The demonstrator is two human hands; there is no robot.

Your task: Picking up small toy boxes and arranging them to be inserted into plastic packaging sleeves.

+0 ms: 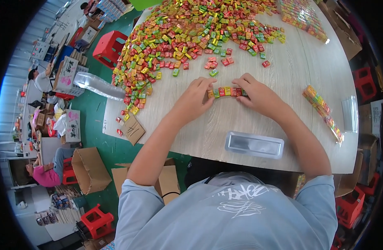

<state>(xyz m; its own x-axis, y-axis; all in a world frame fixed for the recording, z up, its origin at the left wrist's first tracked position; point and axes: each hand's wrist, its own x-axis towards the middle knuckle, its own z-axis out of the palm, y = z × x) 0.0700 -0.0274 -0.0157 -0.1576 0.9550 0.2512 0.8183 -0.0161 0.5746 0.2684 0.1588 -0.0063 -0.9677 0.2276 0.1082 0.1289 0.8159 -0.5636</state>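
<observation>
A short row of small wrapped candy blocks [227,91], red, yellow and green, lies on the pale wooden table [283,75]. My left hand [196,100] presses against the row's left end and my right hand [254,92] against its right end, fingers curled around it. A large heap of the same loose candy blocks [183,33] spreads across the far half of the table. An empty clear plastic tray [254,145] sits near the table's front edge, close to my body.
A finished row of candies [322,110] lies at the right, beside another clear tray [349,113]. More rows [302,16] sit far right. Red stools [109,46], cardboard boxes [89,168] and seated people [43,173] are on the green floor to the left.
</observation>
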